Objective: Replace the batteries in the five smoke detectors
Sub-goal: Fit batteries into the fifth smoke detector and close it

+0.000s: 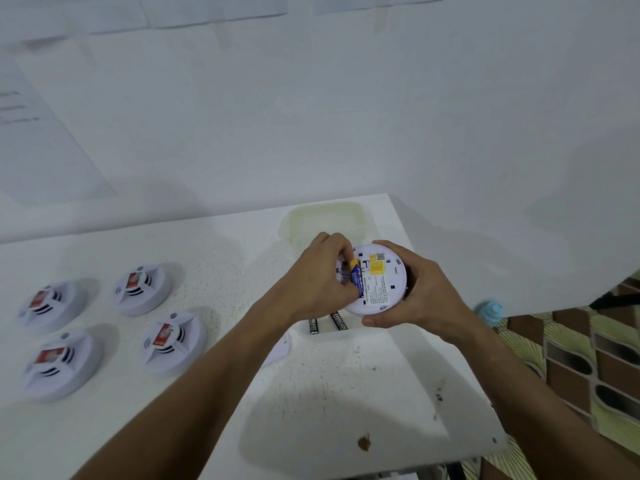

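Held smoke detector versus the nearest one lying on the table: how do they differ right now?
The held smoke detector is turned back-up, showing a printed label and yellow sticker; the table detector lies face-up, showing vents and a red sticker. The held one is gripped by the right hand while the left hand pinches a blue battery at it; the table one is untouched. Both are round and white.

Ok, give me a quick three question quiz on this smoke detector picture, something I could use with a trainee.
1. True or false: the right hand holds the smoke detector with its back side facing up.
2. How many other detectors sit face up on the table?
3. What is the left hand gripping? A) blue and yellow battery B) screwdriver C) black battery

Key: 1 true. 2 four. 3 A; the two black batteries lie on the table under the hands.
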Demonstrator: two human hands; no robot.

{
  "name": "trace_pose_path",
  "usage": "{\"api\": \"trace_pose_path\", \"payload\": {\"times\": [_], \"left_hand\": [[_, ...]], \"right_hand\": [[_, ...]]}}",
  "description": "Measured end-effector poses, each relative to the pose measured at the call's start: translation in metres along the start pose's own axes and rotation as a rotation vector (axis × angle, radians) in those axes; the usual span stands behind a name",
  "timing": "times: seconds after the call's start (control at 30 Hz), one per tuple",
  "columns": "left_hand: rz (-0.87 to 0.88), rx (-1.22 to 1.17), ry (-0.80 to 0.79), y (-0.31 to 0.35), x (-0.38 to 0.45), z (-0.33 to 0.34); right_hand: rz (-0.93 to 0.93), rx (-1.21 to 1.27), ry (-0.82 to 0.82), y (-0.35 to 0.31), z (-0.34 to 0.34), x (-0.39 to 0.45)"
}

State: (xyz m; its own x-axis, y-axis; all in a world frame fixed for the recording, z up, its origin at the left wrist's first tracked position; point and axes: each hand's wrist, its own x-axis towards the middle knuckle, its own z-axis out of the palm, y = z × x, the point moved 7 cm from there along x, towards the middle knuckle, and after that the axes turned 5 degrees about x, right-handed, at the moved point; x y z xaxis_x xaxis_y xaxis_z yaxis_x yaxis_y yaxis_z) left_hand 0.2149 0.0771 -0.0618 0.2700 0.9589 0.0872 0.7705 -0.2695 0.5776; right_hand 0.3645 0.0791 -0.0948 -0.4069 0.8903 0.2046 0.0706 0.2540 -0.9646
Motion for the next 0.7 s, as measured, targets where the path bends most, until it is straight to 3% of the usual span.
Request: {"api": "trace_pose_path", "payload": {"times": [0.17,0.37,0.57,0.7], "left_hand": [[-0.090,-0.270,0.037,-0.006,0.000,-0.007],[-0.084,-0.135,0.206,-0.008,0.002,-0.014],[-0.199,-0.484,0.402,-0.030,0.016,-0.029],[-0.343,-0.347,0.390,-0.059,0.041,-0.030]], "right_hand": [[-0.005,0.016,0.025,-0.002,-0.007,0.006],[-0.014,-0.006,0.044,0.001,-0.008,0.006],[0.030,-0.013,0.119,0.015,-0.025,-0.002],[0.065,0.009,0.166,0.023,-0.043,-0.008]]}}
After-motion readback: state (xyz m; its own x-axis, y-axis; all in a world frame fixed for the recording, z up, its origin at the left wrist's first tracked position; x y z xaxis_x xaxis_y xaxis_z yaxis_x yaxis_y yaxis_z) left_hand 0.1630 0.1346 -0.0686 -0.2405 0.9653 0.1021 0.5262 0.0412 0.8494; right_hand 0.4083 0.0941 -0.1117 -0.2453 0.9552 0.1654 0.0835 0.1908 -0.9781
